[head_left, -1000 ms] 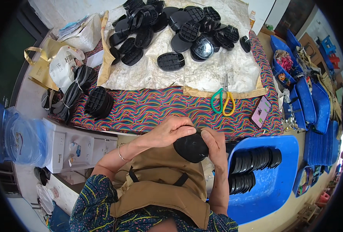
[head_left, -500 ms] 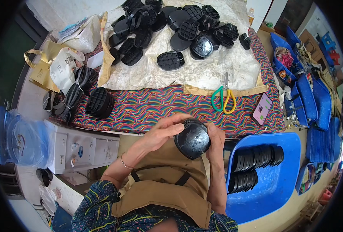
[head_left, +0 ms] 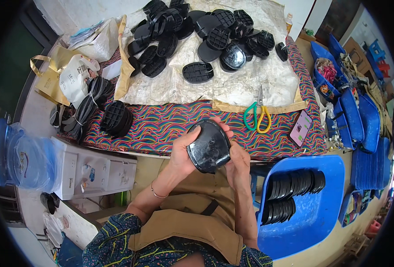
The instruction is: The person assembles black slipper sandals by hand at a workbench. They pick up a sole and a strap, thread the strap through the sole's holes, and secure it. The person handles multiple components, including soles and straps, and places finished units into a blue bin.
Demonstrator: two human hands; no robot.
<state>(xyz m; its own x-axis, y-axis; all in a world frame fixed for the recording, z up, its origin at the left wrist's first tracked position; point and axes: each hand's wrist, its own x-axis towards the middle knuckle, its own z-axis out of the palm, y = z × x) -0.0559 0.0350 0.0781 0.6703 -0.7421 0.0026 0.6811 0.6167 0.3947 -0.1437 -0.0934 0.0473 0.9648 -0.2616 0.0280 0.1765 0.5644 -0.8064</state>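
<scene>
A glossy black moulded piece [head_left: 209,146], domed with a rounded outline, is held in front of my apron at the table's near edge. My left hand [head_left: 182,151] grips its left side, thumb on the upper face and fingertips showing past its far edge. At its lower right, my right hand [head_left: 239,162] is closed on the rim; the right fingertips are partly hidden. Many similar black pieces lie heaped on the white sheet [head_left: 161,91] beyond, some with a ribbed grid side up. One ribbed piece [head_left: 198,72] lies apart from the heap.
Scissors [head_left: 257,116] with green and yellow handles and a phone [head_left: 301,128] lie on the patterned tablecloth. A blue tub [head_left: 315,218] at the right holds rows of black pieces. A stack of black pieces [head_left: 117,119] and tied black strips [head_left: 86,107] sit at the left.
The piece has shifted slightly left and upward and turned in my hands. My left hand has moved lower along its side, the thumb now over the face.
</scene>
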